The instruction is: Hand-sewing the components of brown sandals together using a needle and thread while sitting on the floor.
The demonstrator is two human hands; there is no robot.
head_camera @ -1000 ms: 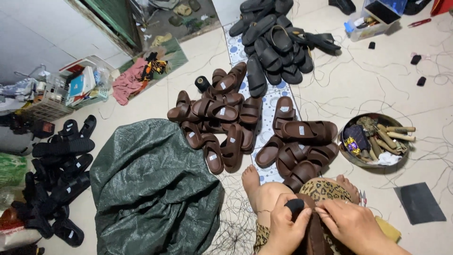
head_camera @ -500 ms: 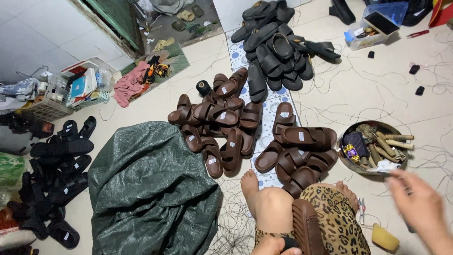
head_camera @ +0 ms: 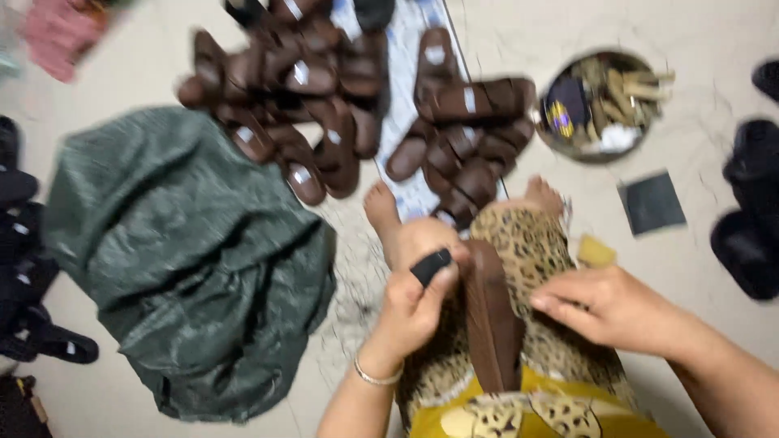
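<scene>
Since the earlier frame, my right hand (head_camera: 608, 312) has returned from the far right and now rests on the lap, fingers loosely open, holding nothing. My left hand (head_camera: 414, 304) has its grip closed on a small black block (head_camera: 430, 266), pressed against the near-left edge of the brown sandal sole (head_camera: 491, 320) lying lengthwise on the leopard-print lap. I judge the sole light, flexible and slightly slick; take hold at its long edges. Brown sandals (head_camera: 454, 146) lie heaped farther away, a green sack (head_camera: 187, 251) at left, a round tray (head_camera: 600, 105) at far right.
</scene>
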